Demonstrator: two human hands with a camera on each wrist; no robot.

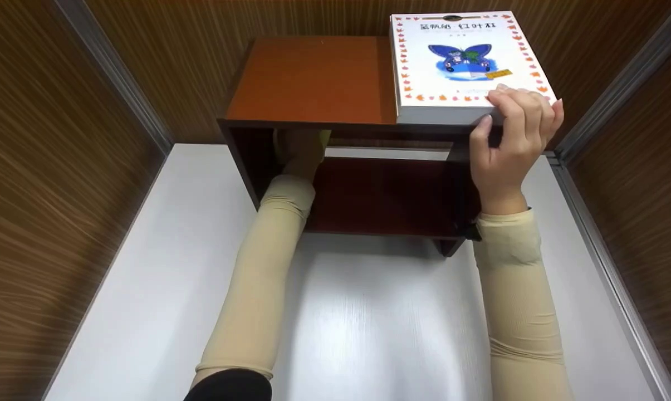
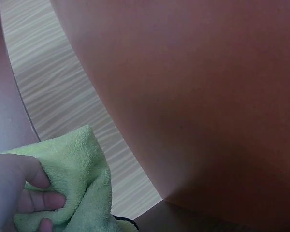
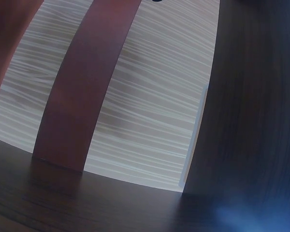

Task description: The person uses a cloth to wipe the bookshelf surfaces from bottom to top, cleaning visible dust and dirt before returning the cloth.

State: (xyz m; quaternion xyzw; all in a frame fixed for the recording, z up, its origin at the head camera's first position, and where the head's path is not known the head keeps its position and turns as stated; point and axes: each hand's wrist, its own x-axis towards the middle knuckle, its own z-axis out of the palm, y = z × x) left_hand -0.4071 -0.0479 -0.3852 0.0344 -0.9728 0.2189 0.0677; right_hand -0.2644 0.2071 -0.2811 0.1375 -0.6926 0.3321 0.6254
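A small brown two-tier shelf (image 1: 313, 83) stands on the white table. My left hand (image 1: 302, 147) reaches into its upper compartment, partly hidden under the top board. In the left wrist view the left hand (image 2: 19, 188) grips a bunched yellow-green towel (image 2: 72, 159), with fingers curled into the folds, near a reddish-brown board (image 2: 183, 96). A thick white picture book (image 1: 458, 61) with a blue butterfly lies on the right half of the shelf top. My right hand (image 1: 513, 133) holds the book's front right corner, fingertips on the cover and thumb at the front side.
Wood-grain walls (image 1: 45, 223) enclose the white table (image 1: 346, 312) at the back and both sides, with metal strips at the corners. The shelf's lower board (image 1: 385, 195) is dark red. Its back is partly open, with a reddish slat (image 3: 87, 87) across it.
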